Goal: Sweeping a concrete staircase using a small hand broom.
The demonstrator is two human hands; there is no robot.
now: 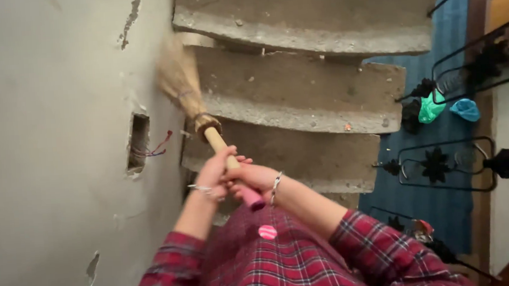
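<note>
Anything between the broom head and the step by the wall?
Nothing visible. The broom, held in both the left hand and the right hand, has its bristles right at the concrete step beside the wall.

Rough concrete stairs (298,93) descend beside a chipped grey wall (48,144), black iron railing (450,160) over blue floor (446,202)

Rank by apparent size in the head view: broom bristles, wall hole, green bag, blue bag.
1. Broom bristles
2. Wall hole
3. Green bag and blue bag: look alike, so unranked; they also lie farther below.
</note>
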